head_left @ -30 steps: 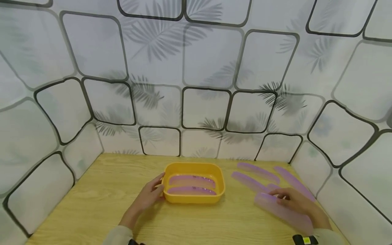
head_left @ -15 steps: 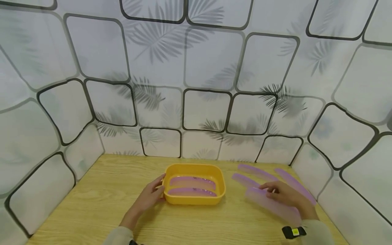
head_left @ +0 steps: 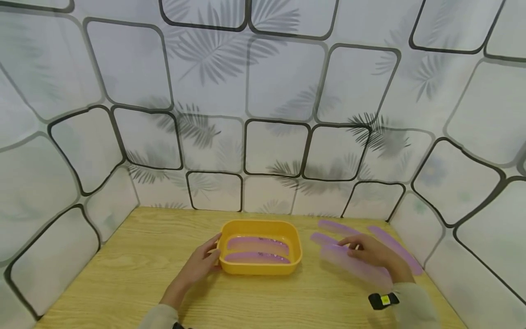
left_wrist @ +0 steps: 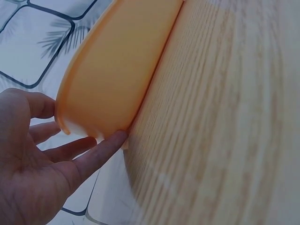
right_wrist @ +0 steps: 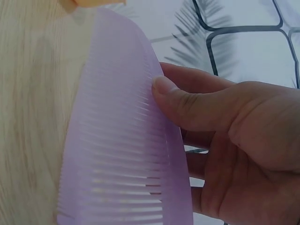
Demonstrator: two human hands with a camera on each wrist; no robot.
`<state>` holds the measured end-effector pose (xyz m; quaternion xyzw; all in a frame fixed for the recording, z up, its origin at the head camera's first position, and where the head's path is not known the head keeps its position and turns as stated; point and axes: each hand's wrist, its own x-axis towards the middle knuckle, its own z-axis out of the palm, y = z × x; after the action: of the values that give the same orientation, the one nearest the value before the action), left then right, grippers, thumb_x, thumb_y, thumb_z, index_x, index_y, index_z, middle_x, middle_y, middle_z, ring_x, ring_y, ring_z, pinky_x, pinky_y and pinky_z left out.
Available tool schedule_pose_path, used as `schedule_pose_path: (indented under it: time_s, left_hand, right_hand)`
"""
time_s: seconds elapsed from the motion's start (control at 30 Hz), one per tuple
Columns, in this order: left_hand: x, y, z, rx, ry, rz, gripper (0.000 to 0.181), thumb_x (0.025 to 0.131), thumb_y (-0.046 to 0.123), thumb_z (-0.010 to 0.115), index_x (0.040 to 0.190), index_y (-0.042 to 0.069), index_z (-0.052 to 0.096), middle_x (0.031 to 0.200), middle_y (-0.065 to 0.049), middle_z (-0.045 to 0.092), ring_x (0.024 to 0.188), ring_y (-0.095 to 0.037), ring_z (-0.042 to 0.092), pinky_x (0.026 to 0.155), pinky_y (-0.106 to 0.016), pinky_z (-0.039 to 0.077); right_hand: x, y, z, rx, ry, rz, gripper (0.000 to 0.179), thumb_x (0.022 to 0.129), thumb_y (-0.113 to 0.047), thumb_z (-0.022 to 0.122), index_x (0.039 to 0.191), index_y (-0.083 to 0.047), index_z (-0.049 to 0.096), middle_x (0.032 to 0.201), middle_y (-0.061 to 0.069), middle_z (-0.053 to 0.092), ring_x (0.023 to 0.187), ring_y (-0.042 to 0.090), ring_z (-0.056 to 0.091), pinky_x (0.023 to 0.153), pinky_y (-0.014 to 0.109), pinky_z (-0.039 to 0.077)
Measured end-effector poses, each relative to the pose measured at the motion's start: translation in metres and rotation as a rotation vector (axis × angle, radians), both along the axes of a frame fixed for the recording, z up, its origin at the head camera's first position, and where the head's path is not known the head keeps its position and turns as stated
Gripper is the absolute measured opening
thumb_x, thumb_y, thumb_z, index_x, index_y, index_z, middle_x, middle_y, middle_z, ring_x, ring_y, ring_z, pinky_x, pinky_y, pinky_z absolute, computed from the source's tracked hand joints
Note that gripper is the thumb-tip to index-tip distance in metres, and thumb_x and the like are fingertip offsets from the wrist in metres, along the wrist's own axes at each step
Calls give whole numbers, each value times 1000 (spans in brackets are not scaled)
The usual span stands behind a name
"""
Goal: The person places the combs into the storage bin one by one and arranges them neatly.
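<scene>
My right hand (head_left: 365, 250) pinches a translucent purple comb (head_left: 355, 268) by its spine, over the right side of the table. In the right wrist view the thumb (right_wrist: 165, 86) lies on the near face of the comb (right_wrist: 117, 122), with fingers behind it and its teeth pointing left. A yellow rectangular container (head_left: 259, 269) stands mid-table and holds two purple combs (head_left: 258, 258). At its left end my left hand (head_left: 203, 258) grips the container. The left wrist view has its fingers (left_wrist: 105, 149) against the container's outer wall (left_wrist: 110, 70).
Beyond the right hand lie several more purple combs, including one comb (head_left: 394, 249) at the right and another comb (head_left: 339, 225) farther back. Patterned white cloth walls (head_left: 271, 151) enclose the wooden table (head_left: 164, 237) at the back and sides.
My right hand has moved left and slightly farther away, carrying the purple comb nearer to the container. My left hand and the container have stayed in place.
</scene>
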<state>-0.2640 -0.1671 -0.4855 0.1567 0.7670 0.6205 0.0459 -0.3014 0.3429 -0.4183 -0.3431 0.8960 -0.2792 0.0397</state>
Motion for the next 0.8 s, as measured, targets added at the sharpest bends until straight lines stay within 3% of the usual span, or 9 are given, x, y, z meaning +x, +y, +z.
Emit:
schedule_pose_path:
  time_s: [0.13, 0.5, 0.8]
  left_hand:
    - [-1, 0, -1, -2, 6, 1, 57, 110, 7, 44, 162, -4, 22, 151, -44, 37, 124, -47, 62, 86, -44, 65]
    - [-1, -2, -1, 10, -10, -16, 58, 111, 9, 42, 163, -3, 20, 153, -44, 35, 127, -49, 59, 89, -46, 64]
    - [-1, -2, -2, 18, -7, -14, 58, 111, 10, 42, 163, -3, 20, 153, -43, 36, 129, -51, 57, 90, -45, 64]
  right_hand:
    - [-3, -9, 5, 31, -14, -45, 28, 101, -7, 64, 126, 5, 69, 94, 8, 70, 74, 0, 56, 62, 21, 48]
    - [-10, -35, 16, 51, -47, -50, 29, 102, -10, 63, 128, 1, 69, 97, 7, 69, 75, 3, 53, 63, 22, 48]
    - [-18, -56, 28, 87, 5, -38, 27, 101, -6, 62, 126, -4, 72, 102, 10, 72, 81, 5, 55, 70, 23, 50]
